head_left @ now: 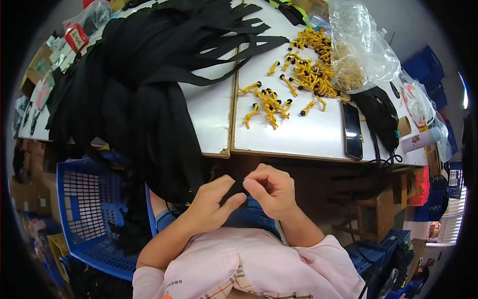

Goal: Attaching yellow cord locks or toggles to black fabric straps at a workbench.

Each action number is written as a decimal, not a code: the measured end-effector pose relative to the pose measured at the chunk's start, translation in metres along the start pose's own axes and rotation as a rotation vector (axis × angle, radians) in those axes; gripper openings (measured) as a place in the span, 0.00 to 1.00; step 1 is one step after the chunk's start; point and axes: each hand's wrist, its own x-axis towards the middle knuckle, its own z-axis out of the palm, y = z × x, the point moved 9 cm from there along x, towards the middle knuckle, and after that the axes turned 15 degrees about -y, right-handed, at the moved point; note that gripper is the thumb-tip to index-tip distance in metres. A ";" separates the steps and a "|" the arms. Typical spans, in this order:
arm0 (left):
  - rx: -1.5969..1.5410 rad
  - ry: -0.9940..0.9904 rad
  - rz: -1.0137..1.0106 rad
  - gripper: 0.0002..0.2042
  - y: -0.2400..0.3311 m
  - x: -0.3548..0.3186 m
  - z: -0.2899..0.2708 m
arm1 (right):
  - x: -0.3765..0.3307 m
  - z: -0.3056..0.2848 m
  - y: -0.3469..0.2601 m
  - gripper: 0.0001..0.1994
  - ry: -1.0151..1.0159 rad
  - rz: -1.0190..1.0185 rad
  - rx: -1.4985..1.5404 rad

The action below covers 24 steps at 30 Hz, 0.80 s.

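Both hands: our left hand (211,207) and right hand (271,189) pinch one black strap (234,192) end between fingertips.
Feel: we judge it light, limp.
Grip: near the end.

A narrow black fabric strip (234,190) is pinched between the left hand (211,204) and the right hand (271,189), below the near edge of the desk (308,132). Only a short dark stretch shows between the fingertips, which nearly touch over it. Its far end runs up and left toward the heap of black strips (134,84) draped over the desk edge.
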 end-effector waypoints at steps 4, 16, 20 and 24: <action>-0.528 0.298 0.080 0.08 -0.011 -0.007 -0.008 | 0.000 0.006 0.005 0.01 -0.040 0.020 0.152; -0.039 0.371 0.277 0.10 0.018 -0.012 -0.017 | -0.008 0.006 0.016 0.03 0.012 -0.085 0.221; 0.483 0.436 0.512 0.12 0.053 -0.024 -0.002 | -0.011 0.030 0.053 0.05 0.035 0.267 1.019; -0.035 0.398 0.208 0.04 0.011 -0.010 -0.019 | 0.009 -0.038 -0.003 0.02 0.192 0.100 -0.415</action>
